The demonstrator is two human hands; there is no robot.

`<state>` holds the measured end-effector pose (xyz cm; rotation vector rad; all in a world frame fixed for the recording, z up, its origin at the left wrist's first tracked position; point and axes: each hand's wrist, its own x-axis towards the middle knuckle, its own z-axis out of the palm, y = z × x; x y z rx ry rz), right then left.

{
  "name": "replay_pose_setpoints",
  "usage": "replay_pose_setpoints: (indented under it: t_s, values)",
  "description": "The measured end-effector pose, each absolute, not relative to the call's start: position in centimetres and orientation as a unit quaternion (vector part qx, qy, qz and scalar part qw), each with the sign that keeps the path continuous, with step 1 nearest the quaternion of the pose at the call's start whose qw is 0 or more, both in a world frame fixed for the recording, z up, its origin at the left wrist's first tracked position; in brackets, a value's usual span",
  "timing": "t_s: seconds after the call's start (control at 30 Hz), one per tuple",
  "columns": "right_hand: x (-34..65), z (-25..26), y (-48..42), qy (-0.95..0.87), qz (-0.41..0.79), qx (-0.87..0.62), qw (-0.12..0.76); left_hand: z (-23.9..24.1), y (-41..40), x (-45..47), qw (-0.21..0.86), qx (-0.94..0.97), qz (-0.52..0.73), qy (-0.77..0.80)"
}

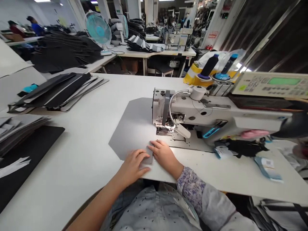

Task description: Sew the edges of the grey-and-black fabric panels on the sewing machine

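Table stretched white across the scene, with black panel stacks at left and a sewing machine at right. Grey panel lay flat against the machine's head, and a small grey piece sat on its near edge. Left hand and right hand pressed that piece from either side, open and unclenched, grasping nothing.
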<state>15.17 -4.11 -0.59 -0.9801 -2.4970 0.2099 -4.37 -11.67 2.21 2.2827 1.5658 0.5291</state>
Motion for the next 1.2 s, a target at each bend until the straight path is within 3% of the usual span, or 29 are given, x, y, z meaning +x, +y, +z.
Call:
replay_pose_setpoints:
  t_s: [0.53, 0.77, 1.03, 1.2]
  values:
    - [16.4, 0.2, -8.8, -0.873, 0.133, -0.415, 0.221, 2.7, -10.2, -3.2, 0.141, 0.827, 0.134, 0.527]
    - [15.5, 0.0, -8.4, -0.851, 0.117, -0.468, 0.207, 3.2, -9.6, -2.5, 0.098, 0.828, 0.088, 0.545]
    - [16.5, 0.3, -9.4, -0.906, 0.054, -0.386, 0.162, 0.4, -11.2, -4.4, 0.016, 0.876, 0.138, 0.461]
    - [17.1, 0.0, -6.4, -0.902, 0.013, -0.409, 0.141, -0.1, -7.0, -3.6, 0.028, 0.868, 0.152, 0.472]
